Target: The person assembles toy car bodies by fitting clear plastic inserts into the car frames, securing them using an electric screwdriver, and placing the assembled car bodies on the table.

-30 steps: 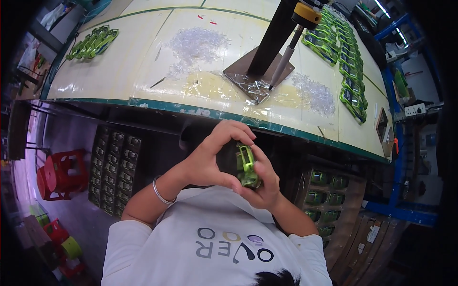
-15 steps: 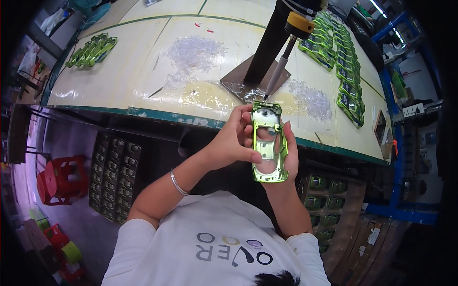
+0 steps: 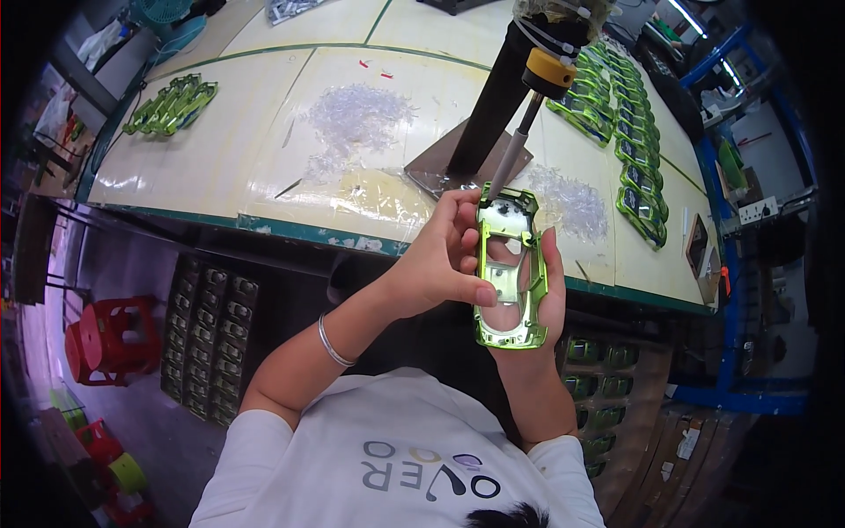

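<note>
A bright green toy car body shell (image 3: 505, 275), its hollow silvery inside facing up, is held between my two hands. My left hand (image 3: 437, 262) grips its left side, with the thumb across the edge and the other fingers curled. My right hand (image 3: 552, 286) cups it from beneath and along the right side; part of that palm shows through the openings. A grey pointed rod (image 3: 510, 160) under a yellow collar (image 3: 549, 70) comes down to the shell's far left corner. Whether its tip touches cannot be made out.
The rod hangs by a dark post on a brown base plate (image 3: 431, 167). Clear plastic scraps (image 3: 356, 119) lie on the table in two heaps. Green shells (image 3: 172, 106) lie far left, and rows of them (image 3: 638, 167) far right. Red stools (image 3: 114, 339) stand on the floor.
The shell and both hands have shifted slightly right and nearer in the picture. The rod's tip now overlaps the shell's far left corner, where before it ended just beyond the far edge.
</note>
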{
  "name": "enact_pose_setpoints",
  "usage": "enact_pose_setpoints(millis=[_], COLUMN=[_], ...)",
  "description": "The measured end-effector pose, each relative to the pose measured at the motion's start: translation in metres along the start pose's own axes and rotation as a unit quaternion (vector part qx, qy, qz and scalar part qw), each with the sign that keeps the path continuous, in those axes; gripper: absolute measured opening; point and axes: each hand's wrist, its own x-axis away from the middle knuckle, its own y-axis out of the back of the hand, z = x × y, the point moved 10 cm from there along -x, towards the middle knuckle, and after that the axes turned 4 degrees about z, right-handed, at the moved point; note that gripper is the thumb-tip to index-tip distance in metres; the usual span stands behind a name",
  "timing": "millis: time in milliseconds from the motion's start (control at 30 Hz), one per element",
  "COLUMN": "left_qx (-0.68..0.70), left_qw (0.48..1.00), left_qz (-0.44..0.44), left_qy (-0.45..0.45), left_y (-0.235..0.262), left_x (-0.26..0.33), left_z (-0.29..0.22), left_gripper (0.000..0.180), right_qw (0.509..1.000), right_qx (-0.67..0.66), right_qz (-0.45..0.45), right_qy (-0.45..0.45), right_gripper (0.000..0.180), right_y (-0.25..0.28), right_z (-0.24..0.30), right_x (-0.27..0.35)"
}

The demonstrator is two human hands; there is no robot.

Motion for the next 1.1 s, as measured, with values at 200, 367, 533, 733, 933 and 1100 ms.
enact_pose_setpoints(millis=[200, 367, 533, 733, 933, 1100], left_qx=[-0.011, -0.025, -0.053, -0.098, -0.086, -0.086], left_qw=[1.0, 0.999, 0.998, 0.992, 0.993, 0.989], left_qz=[-0.001, -0.027, -0.036, -0.072, -0.078, -0.083], left_qy=[0.028, -0.001, 0.015, 0.027, -0.024, -0.089], left_y=[0.0, -0.005, -0.008, -0.006, -0.001, 0.003], left_x=[0.003, 0.003, 0.003, 0.004, 0.009, 0.021], left_z=[0.002, -0.004, -0.004, 0.004, 0.006, 0.001], left_gripper=[0.093, 0.091, 0.09, 0.097, 0.095, 0.093], right_qw=[1.0, 0.99, 0.986, 0.984, 0.989, 0.993], right_qx=[0.008, 0.083, 0.159, 0.167, 0.132, 0.108], right_qz=[0.006, -0.077, -0.027, -0.034, -0.056, -0.019], right_qy=[0.012, 0.082, 0.052, 0.055, 0.024, -0.046], right_gripper=[0.06, 0.063, 0.064, 0.054, 0.048, 0.046], right_y=[0.002, 0.003, 0.009, 0.018, 0.027, 0.032], right_z=[0.0, 0.007, 0.01, 0.018, 0.014, 0.006], right_x=[0.005, 0.011, 0.009, 0.008, 0.004, -0.004])
